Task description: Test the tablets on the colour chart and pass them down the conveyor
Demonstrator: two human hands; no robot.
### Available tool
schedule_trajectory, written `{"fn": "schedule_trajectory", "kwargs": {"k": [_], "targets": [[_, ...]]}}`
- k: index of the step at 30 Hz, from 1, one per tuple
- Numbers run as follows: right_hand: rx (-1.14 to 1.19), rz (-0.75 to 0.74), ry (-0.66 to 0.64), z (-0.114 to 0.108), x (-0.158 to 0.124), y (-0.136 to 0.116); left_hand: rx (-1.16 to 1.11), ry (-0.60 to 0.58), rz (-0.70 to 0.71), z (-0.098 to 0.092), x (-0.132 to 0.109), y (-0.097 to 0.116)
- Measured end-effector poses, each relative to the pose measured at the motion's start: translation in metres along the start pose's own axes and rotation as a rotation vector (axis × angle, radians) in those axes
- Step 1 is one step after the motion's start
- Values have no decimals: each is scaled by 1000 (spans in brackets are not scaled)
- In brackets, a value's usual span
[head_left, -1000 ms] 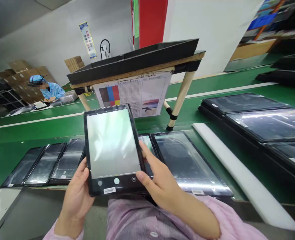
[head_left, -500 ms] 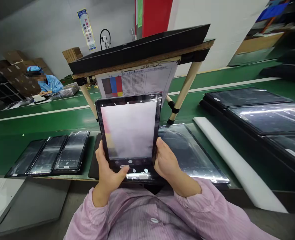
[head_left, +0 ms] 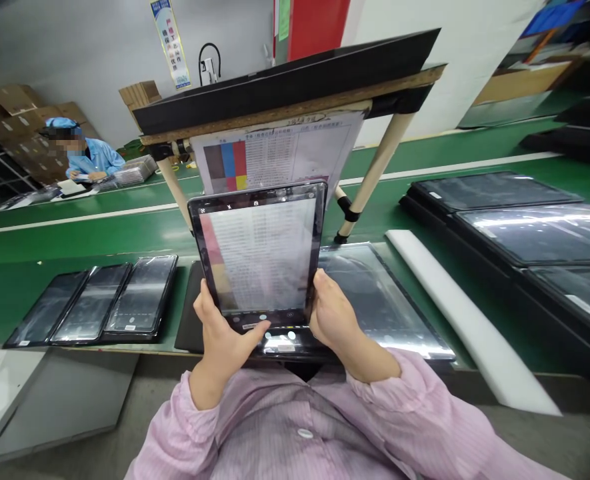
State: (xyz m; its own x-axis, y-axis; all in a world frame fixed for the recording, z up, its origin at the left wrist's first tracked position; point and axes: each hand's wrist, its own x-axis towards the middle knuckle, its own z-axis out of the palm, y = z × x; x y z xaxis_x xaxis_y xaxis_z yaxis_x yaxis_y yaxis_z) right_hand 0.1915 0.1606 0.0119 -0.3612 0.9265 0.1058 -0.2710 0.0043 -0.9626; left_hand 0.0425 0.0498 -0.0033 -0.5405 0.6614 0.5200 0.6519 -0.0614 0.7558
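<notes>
Grey wall (head_left: 95,53) with tall banner (head_left: 169,45), red pillar (head_left: 317,30), cardboard boxes (head_left: 25,127), long green worktop (head_left: 125,237), grey floor (head_left: 142,400).

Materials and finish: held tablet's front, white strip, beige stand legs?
Tablet front: glossy, glass or plastic, by reflections in its border. White strip: probably matte foam, by its dull, even white. Beige stand legs: maybe smooth plastic-coated pipe; round, no visible grain.

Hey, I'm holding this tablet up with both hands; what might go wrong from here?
If the grip slips, the tablet could drop onto the glossy device beneath it. The thumb of the left hand sits by the on-screen button, so an accidental tap seems possible. The white strip juts past the work surface and might get bumped.
</notes>
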Motion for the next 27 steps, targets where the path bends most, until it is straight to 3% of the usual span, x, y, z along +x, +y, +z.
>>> {"fn": "schedule_trajectory", "kwargs": {"k": [4,7,10,13,16,20,24,27], "targets": [[27,5,13,0,1,0,-3,5,10,2,-2,-4],[31,14,7,-1,1,1,-214,32,-38,-1,-1,-7],[-23,9,-65,-5,-3,-4,-667,56,-300,-9,3,-8],[-225,-159,-147,-8,-6,-23,-955,58,-598,-18,7,-7],[-461,-350,-197,-9,-5,-50,-1030,34,-705,-22,7,-5],[-620,-442,-254,-9,3,-73,-1067,-17,-715,-20,1,-8],[-647,-533,-289,-10,7,-69,-1051,-29,-721,-22,-6,-17],[-693,-578,-283,-9,8,-61,-1019,50,-765,-27,-10,-19]]}}
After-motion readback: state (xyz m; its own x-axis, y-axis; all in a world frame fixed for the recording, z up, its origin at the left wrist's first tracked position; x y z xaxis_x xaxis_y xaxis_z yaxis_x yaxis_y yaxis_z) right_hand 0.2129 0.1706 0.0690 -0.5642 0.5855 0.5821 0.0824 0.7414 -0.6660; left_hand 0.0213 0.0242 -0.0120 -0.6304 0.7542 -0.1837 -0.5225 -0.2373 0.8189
